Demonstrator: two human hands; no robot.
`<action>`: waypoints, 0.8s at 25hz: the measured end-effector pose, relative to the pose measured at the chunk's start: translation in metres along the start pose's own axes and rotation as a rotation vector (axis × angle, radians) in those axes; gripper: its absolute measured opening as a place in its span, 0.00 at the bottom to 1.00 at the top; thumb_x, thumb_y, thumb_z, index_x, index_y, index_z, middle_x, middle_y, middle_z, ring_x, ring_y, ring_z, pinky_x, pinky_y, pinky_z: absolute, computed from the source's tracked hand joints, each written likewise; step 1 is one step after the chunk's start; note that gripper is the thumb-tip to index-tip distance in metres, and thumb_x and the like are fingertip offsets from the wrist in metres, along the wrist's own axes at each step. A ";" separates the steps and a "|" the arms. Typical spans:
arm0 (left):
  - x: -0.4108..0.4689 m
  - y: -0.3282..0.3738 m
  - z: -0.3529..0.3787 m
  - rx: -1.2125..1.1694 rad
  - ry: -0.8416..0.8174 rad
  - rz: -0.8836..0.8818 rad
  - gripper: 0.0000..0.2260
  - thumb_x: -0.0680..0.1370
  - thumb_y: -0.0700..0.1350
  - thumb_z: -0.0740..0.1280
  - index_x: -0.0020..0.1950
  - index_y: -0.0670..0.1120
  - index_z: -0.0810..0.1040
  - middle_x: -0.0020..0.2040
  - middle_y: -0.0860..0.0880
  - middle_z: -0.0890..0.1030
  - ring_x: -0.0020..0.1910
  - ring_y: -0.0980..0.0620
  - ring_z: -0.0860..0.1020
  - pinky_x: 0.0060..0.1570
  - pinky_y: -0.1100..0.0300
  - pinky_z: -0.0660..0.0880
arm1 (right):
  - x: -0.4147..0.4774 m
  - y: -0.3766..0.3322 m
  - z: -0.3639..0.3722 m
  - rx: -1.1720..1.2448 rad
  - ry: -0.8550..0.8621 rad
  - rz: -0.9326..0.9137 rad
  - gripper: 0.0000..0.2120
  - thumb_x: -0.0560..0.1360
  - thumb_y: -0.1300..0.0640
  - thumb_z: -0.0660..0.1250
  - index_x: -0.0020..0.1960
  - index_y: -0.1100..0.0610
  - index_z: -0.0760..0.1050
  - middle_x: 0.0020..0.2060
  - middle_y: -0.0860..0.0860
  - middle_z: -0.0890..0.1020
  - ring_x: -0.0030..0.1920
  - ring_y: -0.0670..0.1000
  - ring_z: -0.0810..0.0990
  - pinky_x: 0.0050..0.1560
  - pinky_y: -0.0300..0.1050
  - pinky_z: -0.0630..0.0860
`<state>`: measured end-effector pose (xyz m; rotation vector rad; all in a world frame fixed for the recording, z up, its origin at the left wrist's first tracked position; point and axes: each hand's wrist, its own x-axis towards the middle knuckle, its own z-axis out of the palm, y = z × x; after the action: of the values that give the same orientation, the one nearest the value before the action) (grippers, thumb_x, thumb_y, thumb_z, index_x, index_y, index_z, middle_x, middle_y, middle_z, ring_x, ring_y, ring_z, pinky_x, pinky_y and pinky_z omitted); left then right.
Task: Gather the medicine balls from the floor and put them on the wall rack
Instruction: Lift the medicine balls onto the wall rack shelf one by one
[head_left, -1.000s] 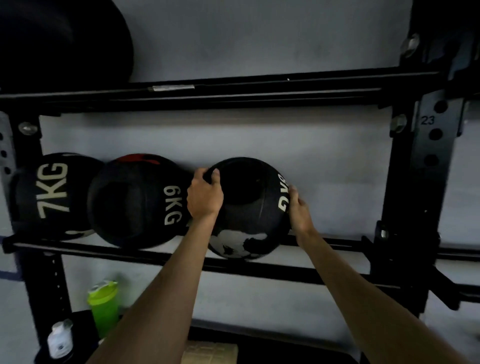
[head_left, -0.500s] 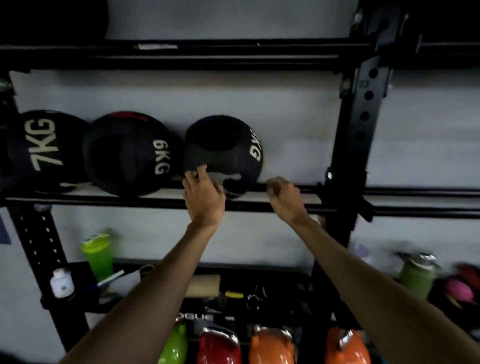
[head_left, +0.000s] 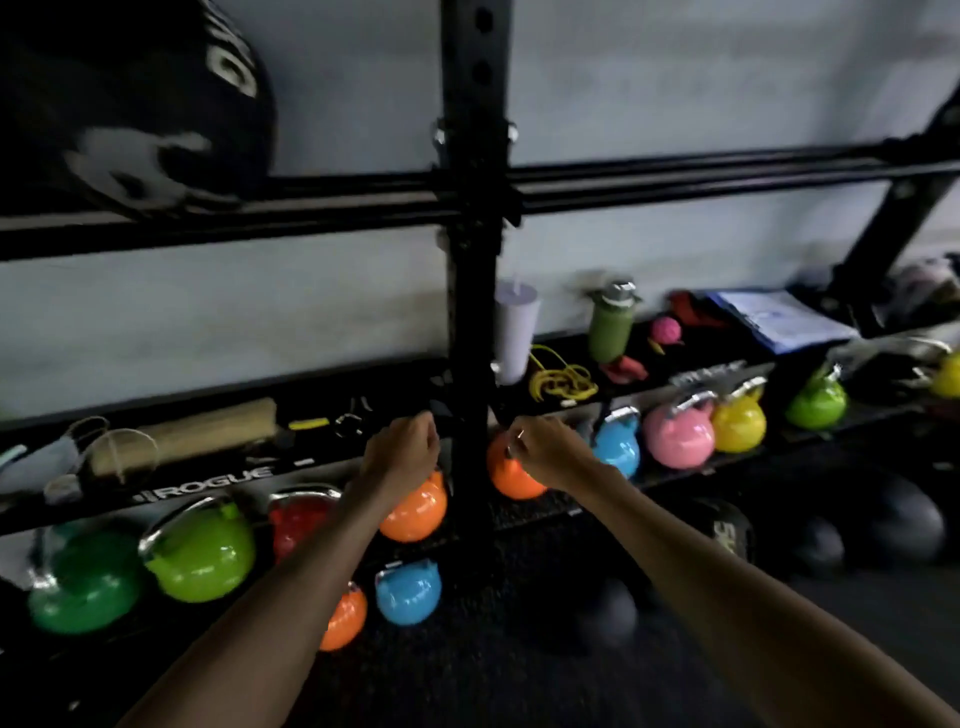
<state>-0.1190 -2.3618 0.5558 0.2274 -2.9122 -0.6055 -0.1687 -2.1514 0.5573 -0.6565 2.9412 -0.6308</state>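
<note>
View has dropped and swung right since 0.5 s ago: the 7KG and 6KG balls are out of frame, and only the last-placed medicine ball (head_left: 130, 104) shows, blurred, at the top left. It sits on the horizontal rails of the wall rack (head_left: 675, 182), at the left end of the visible rail and left of the upright post (head_left: 470, 291). Both hands were just under that ball before; both are now off it, lower, in front of the kettlebell row. Left hand (head_left: 402, 452): fingers loosely curled, back toward the camera, holding nothing, just left of the post, in front of an orange kettlebell (head_left: 415, 512). Right hand (head_left: 545, 449): fingers loosely curled, nothing gripped, just right of the post; a small silvery glint on one finger, too blurred to identify. Newly in view: several dark balls (head_left: 904, 514) on the floor (head_left: 519, 675) toward the right edge, below the lower shelf (head_left: 218, 480); more kettlebells (head_left: 675, 436) in blue, pink, yellow and green along the shelf's front edge. On the shelf right of the post: white tumbler (head_left: 514, 332), green bottle (head_left: 610, 325), yellow cord (head_left: 561, 379).
</note>
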 end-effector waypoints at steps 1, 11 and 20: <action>-0.006 0.009 0.024 0.003 -0.064 0.001 0.07 0.79 0.46 0.61 0.47 0.46 0.77 0.47 0.42 0.84 0.50 0.39 0.81 0.45 0.51 0.76 | -0.015 0.026 0.012 -0.001 -0.045 0.037 0.11 0.79 0.57 0.60 0.54 0.60 0.79 0.54 0.62 0.83 0.57 0.64 0.80 0.54 0.51 0.70; -0.044 0.165 0.266 0.024 -0.679 -0.074 0.09 0.80 0.48 0.61 0.50 0.46 0.78 0.51 0.44 0.82 0.53 0.42 0.80 0.49 0.53 0.75 | -0.126 0.303 0.072 0.165 -0.444 0.402 0.12 0.77 0.53 0.56 0.44 0.57 0.75 0.47 0.58 0.84 0.48 0.63 0.83 0.43 0.52 0.77; -0.052 0.212 0.392 -0.035 -0.897 -0.350 0.09 0.81 0.48 0.61 0.50 0.45 0.78 0.47 0.44 0.83 0.48 0.43 0.82 0.49 0.51 0.79 | -0.143 0.428 0.116 0.288 -0.636 0.569 0.14 0.82 0.57 0.56 0.53 0.64 0.77 0.51 0.63 0.83 0.51 0.64 0.82 0.41 0.48 0.69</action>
<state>-0.1652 -2.0113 0.2806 0.6050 -3.7412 -1.0275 -0.1903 -1.7817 0.2740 0.0305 2.2188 -0.6124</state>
